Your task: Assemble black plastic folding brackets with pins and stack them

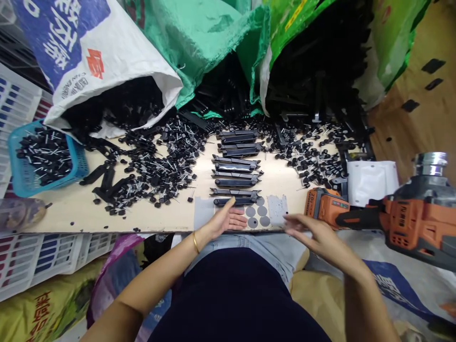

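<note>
My left hand [226, 221] lies open at the front edge of the workbench [142, 219], palm turned inward and fingers stretched. Its thumb points at the nearest of several long black plastic pieces [233, 182], which lie crosswise in a column up the middle. Whether the thumb touches that piece I cannot tell. Beside the hand are grey round dots [264, 221] on the bench. My right hand [311, 230] is at the bench edge, fingers extended and apart, with nothing in it. It is nearest a worn grey patch [278, 206] on the bench.
Black-headed metal pins [171, 161] are heaped left and more pins [317, 156] right. A blue basket [81, 161] of pins stands at far left. Open sacks, one white [142, 57], one green [199, 38], line the back. An orange cordless power tool [409, 221] is at right.
</note>
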`<control>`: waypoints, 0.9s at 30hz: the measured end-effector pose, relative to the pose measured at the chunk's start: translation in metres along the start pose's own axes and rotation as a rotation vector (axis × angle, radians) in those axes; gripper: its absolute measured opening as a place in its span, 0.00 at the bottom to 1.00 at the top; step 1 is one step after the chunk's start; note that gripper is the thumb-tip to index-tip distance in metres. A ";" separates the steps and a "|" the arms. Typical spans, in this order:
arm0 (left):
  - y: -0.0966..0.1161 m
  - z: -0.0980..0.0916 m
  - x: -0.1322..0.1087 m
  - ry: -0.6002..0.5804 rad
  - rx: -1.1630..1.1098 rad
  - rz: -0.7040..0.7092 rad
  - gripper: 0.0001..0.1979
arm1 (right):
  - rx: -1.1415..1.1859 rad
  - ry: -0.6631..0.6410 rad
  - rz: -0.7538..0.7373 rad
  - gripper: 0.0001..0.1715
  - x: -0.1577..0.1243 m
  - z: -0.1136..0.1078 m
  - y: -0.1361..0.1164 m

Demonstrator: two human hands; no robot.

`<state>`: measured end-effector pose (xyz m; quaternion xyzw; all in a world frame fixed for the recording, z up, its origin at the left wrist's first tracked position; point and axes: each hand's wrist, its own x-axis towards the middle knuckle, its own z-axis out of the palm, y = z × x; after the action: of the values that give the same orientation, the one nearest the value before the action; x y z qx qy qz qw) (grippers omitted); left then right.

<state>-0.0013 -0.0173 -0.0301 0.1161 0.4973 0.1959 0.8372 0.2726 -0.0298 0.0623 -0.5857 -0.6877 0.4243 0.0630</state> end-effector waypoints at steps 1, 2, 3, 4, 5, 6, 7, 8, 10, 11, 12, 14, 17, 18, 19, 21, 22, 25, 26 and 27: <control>0.007 -0.001 0.003 -0.021 -0.058 -0.065 0.36 | -0.028 0.047 -0.079 0.19 0.031 0.003 -0.017; 0.012 -0.002 0.006 -0.032 -0.089 -0.109 0.38 | -0.058 0.130 -0.153 0.17 0.064 0.003 -0.032; 0.016 -0.002 0.007 -0.035 -0.101 -0.135 0.39 | -0.091 0.215 -0.205 0.16 0.098 0.000 -0.044; 0.019 -0.003 0.008 -0.033 -0.109 -0.142 0.39 | -0.137 0.304 -0.234 0.16 0.131 -0.004 -0.054; 0.019 -0.003 0.009 -0.030 -0.121 -0.135 0.38 | -0.195 0.368 -0.254 0.16 0.162 -0.010 -0.061; 0.019 -0.002 0.010 -0.026 -0.137 -0.122 0.37 | -0.262 0.385 -0.259 0.16 0.189 -0.017 -0.067; 0.017 -0.002 0.010 -0.022 -0.156 -0.107 0.36 | -0.337 0.380 -0.249 0.16 0.212 -0.024 -0.070; 0.015 -0.001 0.011 -0.017 -0.173 -0.092 0.35 | -0.417 0.379 -0.243 0.16 0.232 -0.030 -0.073; 0.009 0.002 0.012 -0.011 -0.188 -0.057 0.34 | -0.559 0.319 -0.255 0.18 0.259 -0.037 -0.076; 0.007 0.003 0.012 -0.007 -0.189 -0.031 0.33 | -0.616 0.261 -0.276 0.19 0.267 -0.038 -0.076; 0.004 0.004 0.012 -0.003 -0.194 0.010 0.31 | -0.662 0.190 -0.300 0.20 0.274 -0.037 -0.076; 0.002 0.005 0.011 0.005 -0.233 0.110 0.28 | -0.731 0.056 -0.331 0.24 0.283 -0.032 -0.077; 0.008 0.004 0.008 0.009 -0.344 0.223 0.25 | -0.798 -0.012 -0.297 0.35 0.293 -0.025 -0.079; 0.012 0.003 0.008 0.010 -0.373 0.232 0.25 | -0.808 -0.019 -0.282 0.38 0.297 -0.024 -0.081; 0.017 0.002 0.007 0.016 -0.395 0.236 0.25 | -0.814 -0.033 -0.274 0.40 0.300 -0.024 -0.082; 0.028 0.000 0.006 0.050 -0.419 0.242 0.24 | -0.812 -0.070 -0.272 0.42 0.307 -0.025 -0.085; 0.032 -0.001 0.005 0.075 -0.421 0.242 0.23 | -0.806 -0.082 -0.265 0.44 0.310 -0.026 -0.086; 0.038 -0.003 0.002 0.123 -0.404 0.233 0.20 | -0.814 -0.098 -0.222 0.47 0.317 -0.028 -0.090; 0.037 -0.004 0.002 0.127 -0.396 0.230 0.19 | -0.829 -0.099 -0.208 0.47 0.318 -0.028 -0.091; 0.036 -0.005 0.001 0.126 -0.390 0.232 0.19 | -0.841 -0.100 -0.199 0.46 0.319 -0.029 -0.091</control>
<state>-0.0133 0.0151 -0.0195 -0.0039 0.4848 0.3900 0.7829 0.1237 0.2631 0.0096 -0.4702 -0.8559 0.1269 -0.1740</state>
